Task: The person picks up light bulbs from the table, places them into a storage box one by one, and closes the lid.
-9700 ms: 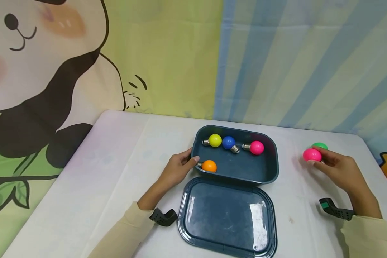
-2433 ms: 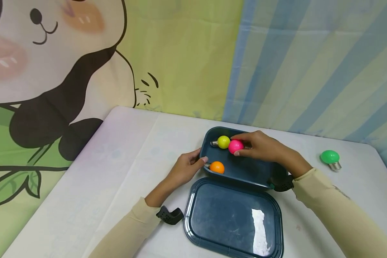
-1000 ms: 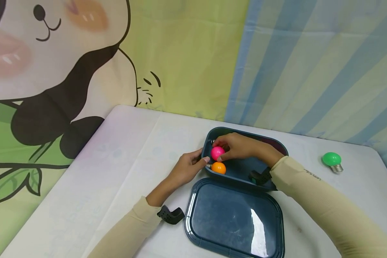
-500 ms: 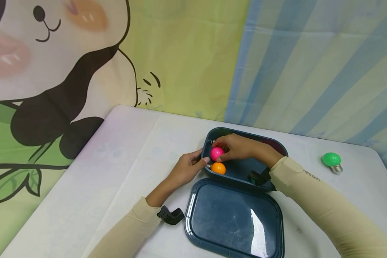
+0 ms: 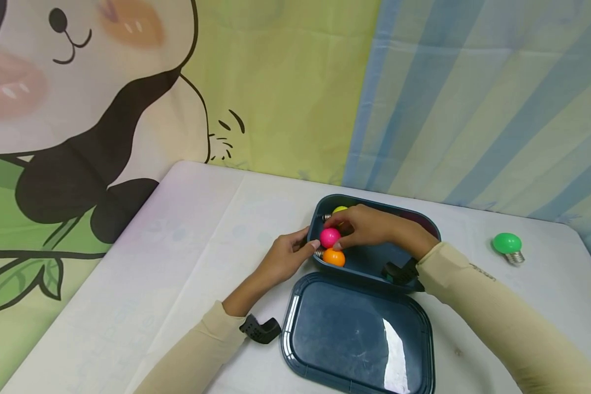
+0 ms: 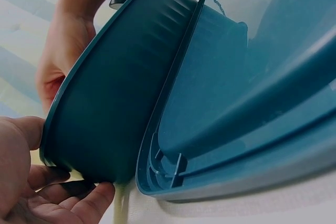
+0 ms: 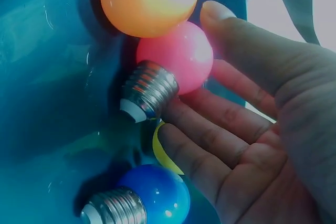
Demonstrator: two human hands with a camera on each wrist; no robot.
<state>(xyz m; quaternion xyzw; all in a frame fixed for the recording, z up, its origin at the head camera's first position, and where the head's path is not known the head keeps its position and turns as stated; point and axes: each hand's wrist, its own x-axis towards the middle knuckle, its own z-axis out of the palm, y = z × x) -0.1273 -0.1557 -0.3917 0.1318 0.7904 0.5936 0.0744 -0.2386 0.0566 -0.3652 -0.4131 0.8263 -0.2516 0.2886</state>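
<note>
My left hand [image 5: 287, 257] grips the left end of a dark blue plastic box [image 5: 428, 223], thumb over the rim and fingers against the outer wall. Inside the box, my right hand [image 5: 366, 225] is around a pink light bulb [image 5: 330, 237]. In the right wrist view its fingers lie extended against the pink bulb, the thumb spread beside it. An orange bulb [image 7: 149, 1] touches the pink one. A yellow bulb [image 7: 167, 153] is mostly hidden behind the fingers, and a blue bulb [image 7: 163, 195] lies close by.
The box's lid [image 5: 357, 334] lies flat on the white table [image 5: 216, 230] in front of the box. A green bulb [image 5: 507, 243] lies on the table at the right. A printed cloth [image 5: 285, 87] hangs behind the table.
My right hand brought the pink bulb left, down beside the orange one. In the last half second its fingers have spread a little and the yellow bulb shows again. The left hand stays put.
</note>
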